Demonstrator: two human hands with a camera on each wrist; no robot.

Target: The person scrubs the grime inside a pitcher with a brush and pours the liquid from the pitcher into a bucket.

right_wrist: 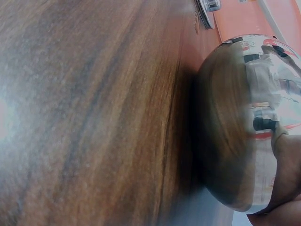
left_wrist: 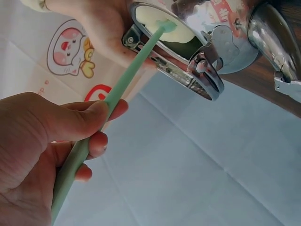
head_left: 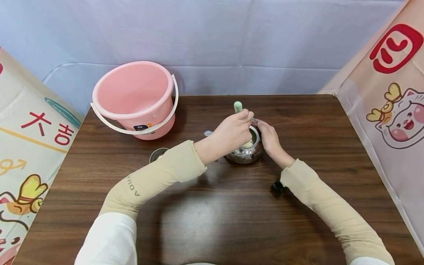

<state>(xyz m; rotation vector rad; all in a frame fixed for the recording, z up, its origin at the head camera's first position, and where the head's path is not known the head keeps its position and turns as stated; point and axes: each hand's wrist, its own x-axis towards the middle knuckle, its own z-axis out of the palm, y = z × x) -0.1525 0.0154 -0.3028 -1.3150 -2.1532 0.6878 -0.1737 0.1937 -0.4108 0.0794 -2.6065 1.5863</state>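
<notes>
A rounded, shiny metal teapot (head_left: 243, 157) stands on the table, its mouth open and its spout (left_wrist: 275, 40) visible in the left wrist view. My left hand (head_left: 233, 132) grips the pale green handle (left_wrist: 127, 80) of a sponge brush, thumb and fingers wrapped around it. The brush's cream sponge head (left_wrist: 181, 33) is inside the pot's mouth. On the pot's right side, my right hand (head_left: 271, 138) holds the body, a thumb lying against the shiny wall (right_wrist: 235, 122). Most of its fingers are hidden in the right wrist view.
A pink bucket (head_left: 167, 106) with a white handle stands at the back left. A round metal piece (head_left: 158, 152) lies partly behind my left sleeve. A small black object (head_left: 277, 187) shows beside my right sleeve. Cloth hangs behind the table's far edge.
</notes>
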